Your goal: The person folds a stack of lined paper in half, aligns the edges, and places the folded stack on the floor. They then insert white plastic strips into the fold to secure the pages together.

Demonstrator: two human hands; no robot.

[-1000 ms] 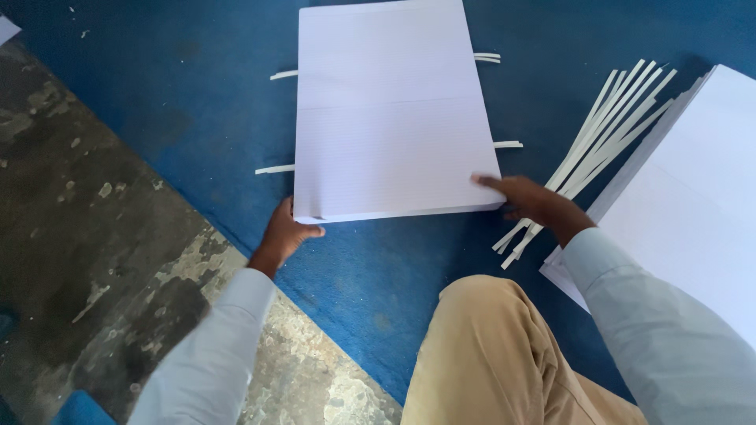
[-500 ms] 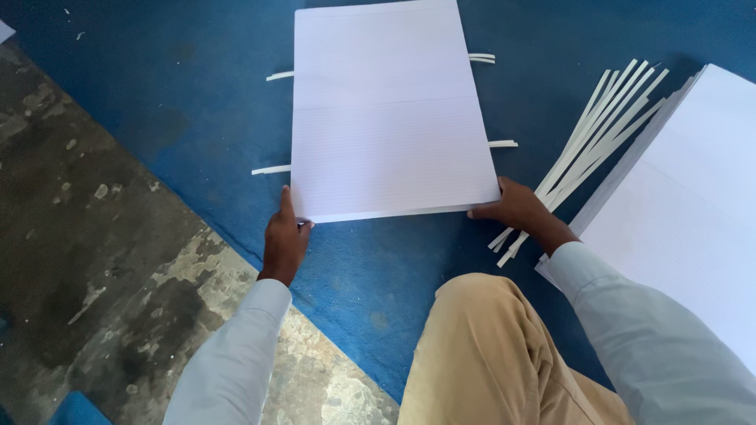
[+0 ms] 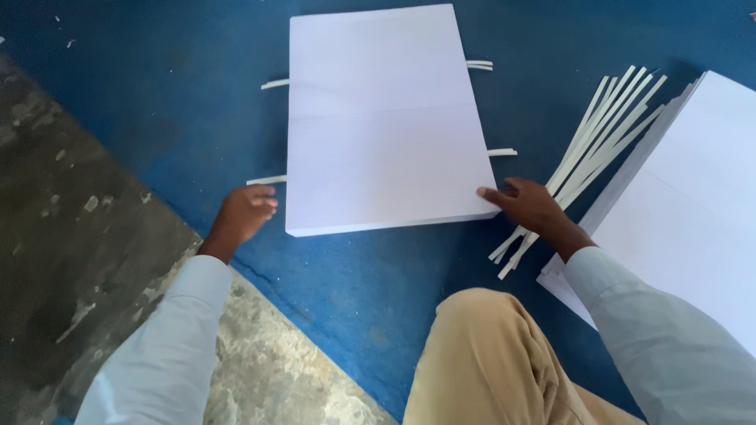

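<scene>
With your left hand (image 3: 244, 214) and right hand (image 3: 529, 205) open, fingers loosely apart at the near corners of the white paper stack (image 3: 386, 126) on the blue mat (image 3: 157, 102), press its edges evenly to square it.

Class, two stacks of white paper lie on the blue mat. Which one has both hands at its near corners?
The middle stack, with the left hand and right hand at its near corners. The other stack lies at the right edge, untouched.
</scene>
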